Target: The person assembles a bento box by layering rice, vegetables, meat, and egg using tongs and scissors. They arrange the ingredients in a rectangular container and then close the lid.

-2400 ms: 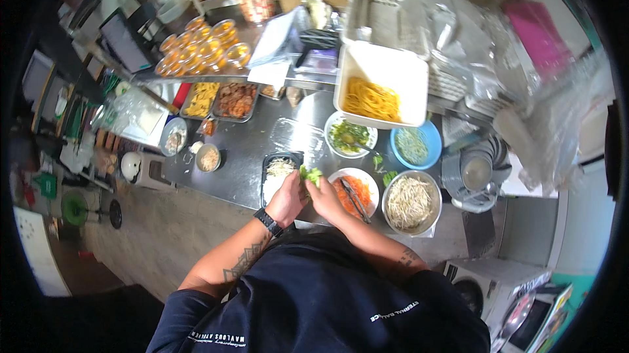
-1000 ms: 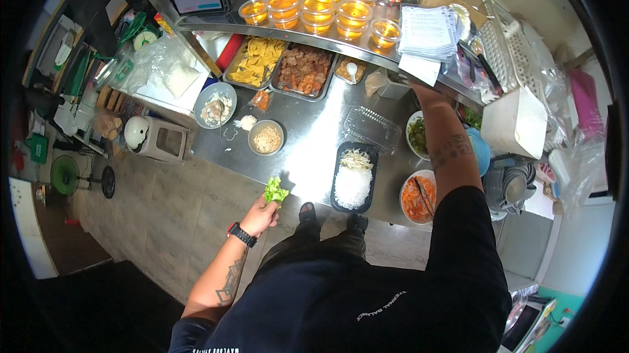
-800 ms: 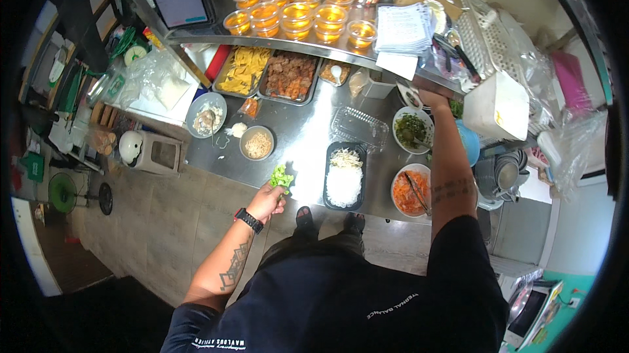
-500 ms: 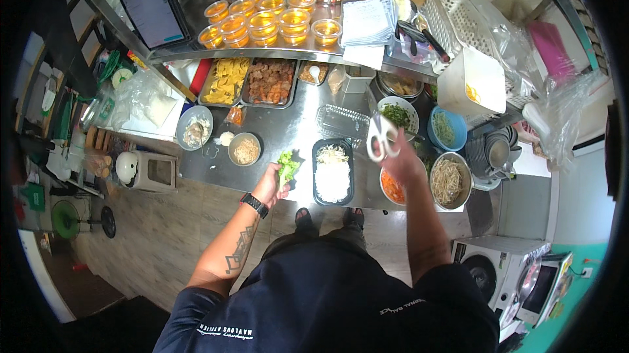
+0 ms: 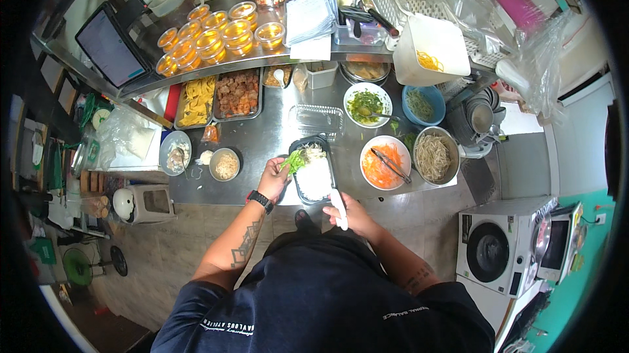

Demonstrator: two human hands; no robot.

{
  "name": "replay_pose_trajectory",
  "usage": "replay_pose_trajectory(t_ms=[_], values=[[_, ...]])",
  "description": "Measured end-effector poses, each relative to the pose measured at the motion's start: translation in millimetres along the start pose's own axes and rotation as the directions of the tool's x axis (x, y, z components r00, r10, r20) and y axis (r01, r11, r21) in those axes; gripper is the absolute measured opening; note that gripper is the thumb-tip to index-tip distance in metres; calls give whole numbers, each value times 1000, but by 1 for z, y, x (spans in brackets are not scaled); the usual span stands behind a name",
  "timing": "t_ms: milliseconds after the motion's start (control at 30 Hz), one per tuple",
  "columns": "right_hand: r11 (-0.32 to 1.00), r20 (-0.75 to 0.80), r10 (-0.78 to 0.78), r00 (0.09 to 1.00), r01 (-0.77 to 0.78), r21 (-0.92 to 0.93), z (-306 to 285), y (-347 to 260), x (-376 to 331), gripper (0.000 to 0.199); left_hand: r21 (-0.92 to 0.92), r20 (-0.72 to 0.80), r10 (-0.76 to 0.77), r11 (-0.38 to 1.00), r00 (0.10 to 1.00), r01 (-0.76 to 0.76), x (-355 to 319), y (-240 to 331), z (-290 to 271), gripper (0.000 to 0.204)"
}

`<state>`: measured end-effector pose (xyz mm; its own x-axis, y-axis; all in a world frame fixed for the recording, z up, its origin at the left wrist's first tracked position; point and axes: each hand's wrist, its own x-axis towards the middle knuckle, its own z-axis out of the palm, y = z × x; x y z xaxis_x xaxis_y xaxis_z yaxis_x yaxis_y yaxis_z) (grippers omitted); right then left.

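Observation:
My left hand [image 5: 274,177] pinches a green lettuce leaf [image 5: 296,160] over the left side of a black takeaway tray [image 5: 333,156]. In the tray are white rice noodles [image 5: 314,179], with bean sprouts at the far end. My right hand [image 5: 356,214] is closed round white-handled scissors [image 5: 339,210] by the tray's near right corner. Their blades can't be made out. A clear plastic lid [image 5: 316,120] lies beyond the tray. To the left stands a small bowl of chopped peanuts [image 5: 226,165].
Right of the tray are a bowl of shredded carrot [image 5: 382,164] with tongs, a bowl of chopped greens [image 5: 367,104] with a spoon, and a pot of bean sprouts [image 5: 432,156]. Lidded sauce cups [image 5: 209,44] stand on the raised shelf. A washing machine [image 5: 488,251] stands at lower right.
My left hand has brought the lettuce right, onto the tray. My right hand has swung the scissors down and left from above the carrots to the tray's near edge. The view has shifted.

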<state>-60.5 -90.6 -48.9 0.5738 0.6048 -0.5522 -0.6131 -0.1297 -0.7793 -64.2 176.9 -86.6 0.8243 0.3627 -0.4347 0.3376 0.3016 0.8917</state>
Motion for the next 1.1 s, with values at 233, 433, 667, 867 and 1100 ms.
replay_pose_trajectory(t_ms=[233,433,667,867,1100], values=[[985,130,167,977,-159,-65,3,4,41,67,23,148,-10,1000,989,7,32,-12,12,15],[959,-39,268,963,-271,-84,-2,-16,71,63,104,113,-9,995,994,-2,57,-30,14,14],[960,71,280,958,-279,-24,-8,-11,55,69,11,49,-90,996,995,90,63,-19,13,13],[945,-58,197,979,-206,-254,-6,-12,80,74,207,190,26,976,981,-66,63,-36,13,16],[961,55,242,969,-231,-155,-9,-19,60,76,214,-7,141,967,990,-136,84,-59,3,19]])
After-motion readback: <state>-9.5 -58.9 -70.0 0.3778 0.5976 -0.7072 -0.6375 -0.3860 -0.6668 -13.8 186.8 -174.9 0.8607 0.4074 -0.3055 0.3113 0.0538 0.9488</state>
